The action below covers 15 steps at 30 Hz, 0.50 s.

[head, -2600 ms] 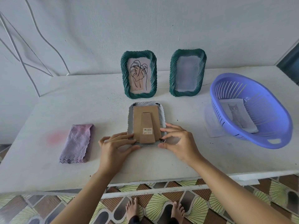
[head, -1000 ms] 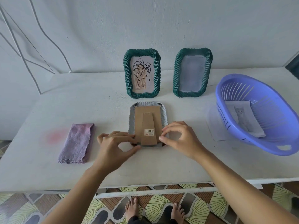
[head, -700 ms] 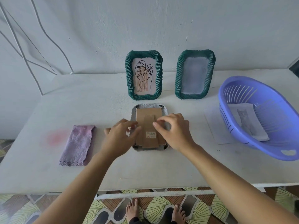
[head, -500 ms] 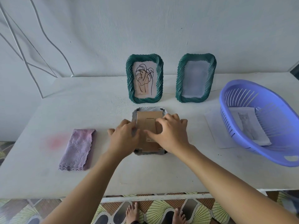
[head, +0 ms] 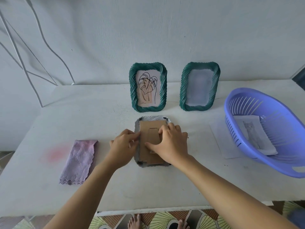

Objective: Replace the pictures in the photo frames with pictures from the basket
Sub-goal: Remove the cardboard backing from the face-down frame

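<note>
A grey photo frame [head: 152, 119] lies face down at the table's middle, its brown cardboard back [head: 146, 129] up. My left hand [head: 123, 146] pinches at the back's left edge. My right hand [head: 170, 142] presses flat on the back and its stand, fingers spread. Two green frames stand behind: the left one [head: 148, 87] holds a leaf drawing, the right one [head: 199, 86] a pale blurred picture. A purple basket [head: 267, 131] at the right holds a cat picture [head: 252, 134].
A folded lilac cloth [head: 79, 161] lies at the left on the white table [head: 99, 116]. A loose white sheet [head: 219, 141] sticks out from under the basket. The wall rises just behind the standing frames. My bare feet show below the table's front edge.
Both hands have moved from the frame's near end up along its sides. The right hand now lies flat over the cardboard back; the left hand pinches its left edge.
</note>
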### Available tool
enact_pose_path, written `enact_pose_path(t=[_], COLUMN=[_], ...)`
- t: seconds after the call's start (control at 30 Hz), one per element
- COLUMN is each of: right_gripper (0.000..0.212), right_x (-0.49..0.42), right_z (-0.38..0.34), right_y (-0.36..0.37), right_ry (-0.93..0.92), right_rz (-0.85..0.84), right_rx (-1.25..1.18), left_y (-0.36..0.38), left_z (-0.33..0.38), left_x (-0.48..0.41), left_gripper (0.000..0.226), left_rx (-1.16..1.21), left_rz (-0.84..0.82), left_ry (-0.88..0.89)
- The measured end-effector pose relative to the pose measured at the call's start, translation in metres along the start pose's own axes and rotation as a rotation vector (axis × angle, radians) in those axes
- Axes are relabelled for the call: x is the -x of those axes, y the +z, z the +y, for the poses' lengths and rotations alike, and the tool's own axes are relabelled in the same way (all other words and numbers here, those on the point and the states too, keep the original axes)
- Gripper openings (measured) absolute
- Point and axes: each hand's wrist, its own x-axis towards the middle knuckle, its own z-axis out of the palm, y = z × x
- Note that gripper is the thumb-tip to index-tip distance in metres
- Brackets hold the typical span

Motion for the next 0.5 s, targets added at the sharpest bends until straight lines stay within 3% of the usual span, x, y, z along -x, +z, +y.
enact_pose_path(t=[0.3,0.5], right_gripper=[0.016,0.016], right_x=[0.000,-0.001], right_z=[0.009,0.010], right_y=[0.004,0.001], right_ry=[0.127,0.208], right_rz=[-0.001,-0.046], right_rx=[-0.488,-0.601], left_y=[-0.002,0.004], left_z=[0.030,0.045], left_x=[0.016,0.023], left_gripper=[0.036,0.055], left_rx=[-0.155,-0.140], left_rz=[-0.037,0.008], left_ry=[-0.069,-0.114])
